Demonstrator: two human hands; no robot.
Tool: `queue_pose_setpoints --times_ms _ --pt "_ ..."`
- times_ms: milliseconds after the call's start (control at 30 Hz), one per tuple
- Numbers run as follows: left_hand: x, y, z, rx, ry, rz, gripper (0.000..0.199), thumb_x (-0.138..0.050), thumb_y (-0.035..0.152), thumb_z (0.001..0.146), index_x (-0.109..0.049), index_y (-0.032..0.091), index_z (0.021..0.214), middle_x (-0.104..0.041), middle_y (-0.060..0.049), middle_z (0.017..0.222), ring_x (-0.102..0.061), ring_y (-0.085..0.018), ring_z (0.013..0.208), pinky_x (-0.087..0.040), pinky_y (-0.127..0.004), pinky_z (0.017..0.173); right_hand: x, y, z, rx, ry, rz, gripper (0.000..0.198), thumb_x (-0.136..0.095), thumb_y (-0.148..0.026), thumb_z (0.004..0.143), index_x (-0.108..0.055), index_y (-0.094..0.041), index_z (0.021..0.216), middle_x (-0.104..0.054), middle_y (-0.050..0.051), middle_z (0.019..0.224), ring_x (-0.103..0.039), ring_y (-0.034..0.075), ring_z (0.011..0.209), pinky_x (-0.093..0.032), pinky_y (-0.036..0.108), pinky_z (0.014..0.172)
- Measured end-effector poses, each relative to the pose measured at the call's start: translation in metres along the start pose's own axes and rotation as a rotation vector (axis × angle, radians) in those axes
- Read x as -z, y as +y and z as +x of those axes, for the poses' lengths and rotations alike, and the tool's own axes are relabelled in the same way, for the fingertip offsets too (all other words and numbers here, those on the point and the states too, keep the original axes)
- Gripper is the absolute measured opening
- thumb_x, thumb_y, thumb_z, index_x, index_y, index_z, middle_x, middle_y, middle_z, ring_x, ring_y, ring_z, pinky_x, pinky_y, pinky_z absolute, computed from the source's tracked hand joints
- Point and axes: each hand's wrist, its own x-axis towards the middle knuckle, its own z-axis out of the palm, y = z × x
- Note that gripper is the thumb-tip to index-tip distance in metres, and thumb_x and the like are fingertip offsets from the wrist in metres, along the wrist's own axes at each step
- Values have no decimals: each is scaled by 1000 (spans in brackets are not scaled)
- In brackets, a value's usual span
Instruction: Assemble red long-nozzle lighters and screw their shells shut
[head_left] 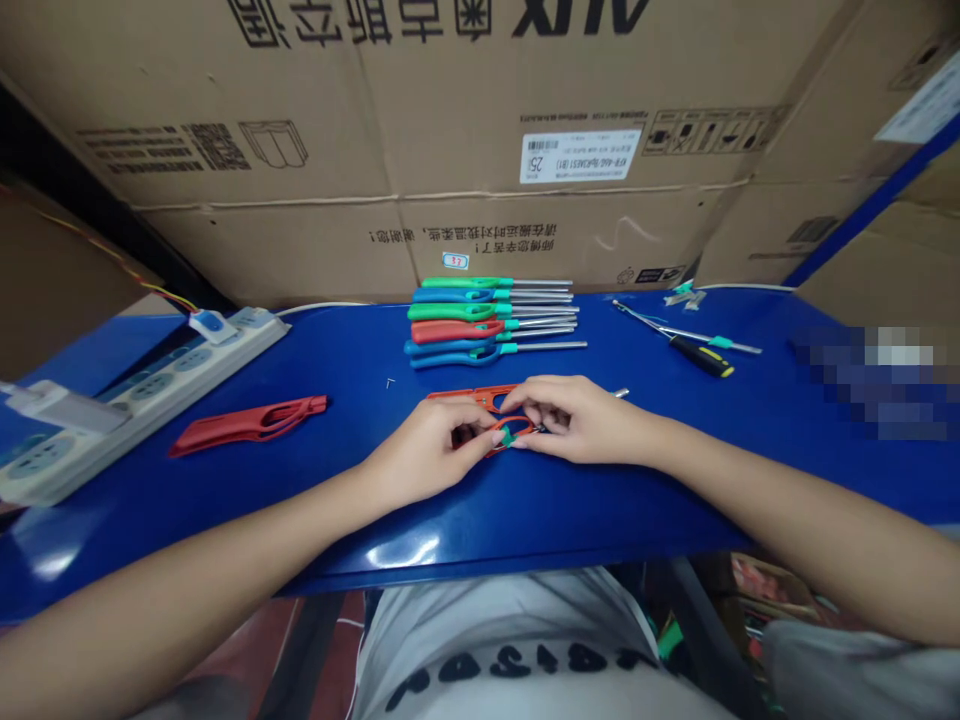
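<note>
My left hand (424,450) is closed in a pinch on an orange lighter shell half (519,423), low over the blue table. A small green piece (508,437), which looks like the trigger, sits at the shell between my fingertips. Opposite it, my right hand (592,422) is closed around the shell's other end, thumb and fingertips pressed to it. My fingers hide much of the part. Just behind them lies another orange shell half (487,392), partly covered by my hands. A metal tip (621,393) shows beyond my right hand.
Several gas lighters (457,328) with metal tubes lie stacked by the cardboard wall (300,160). A red shell (251,425) and a power strip (180,385) are at left. A tiny screw (389,383) lies nearer. At right are a screwdriver (701,357) and a metal tube (739,346).
</note>
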Motion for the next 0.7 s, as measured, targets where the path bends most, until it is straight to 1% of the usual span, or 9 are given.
queue_pose_setpoints --times_ms 133,233,333,433,467,500,567,633,700 --pt "3 1 -1 -4 9 15 22 -60 28 94 -73 17 81 -72 -2 77 -62 -14 68 -43 -23 62 8 0 -1 -96 -71 276 50 -68 -31 87 -52 -18 133 -62 -1 87 -51 6 58 -45 18 55" --pt "6 1 -1 5 -4 18 23 -60 29 95 -74 17 82 -72 -2 77 -61 -13 64 -43 -22 59 15 5 2 -86 -91 387 55 -68 -35 88 -50 -17 138 -68 5 97 -55 6 62 -46 19 57" --pt "6 -3 0 -31 -4 40 24 -58 31 96 -75 18 85 -73 -3 82 -63 -14 67 -44 -22 60 26 20 7 -88 84 251 46 -65 -39 90 -58 -16 129 -70 7 96 -61 12 75 -51 27 69" --pt "5 -6 1 -126 3 91 25 -55 31 99 -76 18 98 -74 -5 91 -66 -16 78 -49 -24 68 52 47 8 -162 398 -181 32 -60 -35 90 -66 -17 116 -71 8 96 -62 19 82 -52 38 83" --pt "5 -7 1 -156 -4 109 26 -53 31 100 -75 19 104 -74 -6 95 -67 -17 83 -50 -26 73 63 57 6 -218 502 -355 29 -59 -32 89 -68 -16 111 -71 10 97 -62 23 88 -50 43 89" --pt "4 -8 1 -179 -16 127 26 -53 32 101 -74 19 110 -74 -6 99 -68 -18 88 -51 -27 77 76 67 2 -300 536 -514 28 -57 -30 88 -70 -15 108 -70 13 101 -61 27 97 -47 47 95" --pt "4 -8 0 -196 -38 162 30 -53 34 101 -71 21 121 -73 -8 108 -68 -20 97 -53 -30 84 102 87 -11 -569 581 -741 30 -53 -29 89 -72 -16 108 -67 17 117 -55 35 114 -42 55 101" --pt "5 -7 -3 -190 -58 201 35 -54 37 100 -66 22 130 -70 -9 120 -68 -22 104 -54 -31 87 125 106 -29 -882 540 -824 37 -50 -29 90 -69 -19 120 -59 18 132 -48 40 124 -41 60 100" --pt "8 -6 -6 -200 -68 261 40 -55 35 98 -62 22 135 -67 -10 128 -67 -23 110 -55 -33 91 141 121 -46 -1010 532 -818 42 -47 -28 91 -67 -16 126 -56 23 136 -46 45 125 -42 66 95"
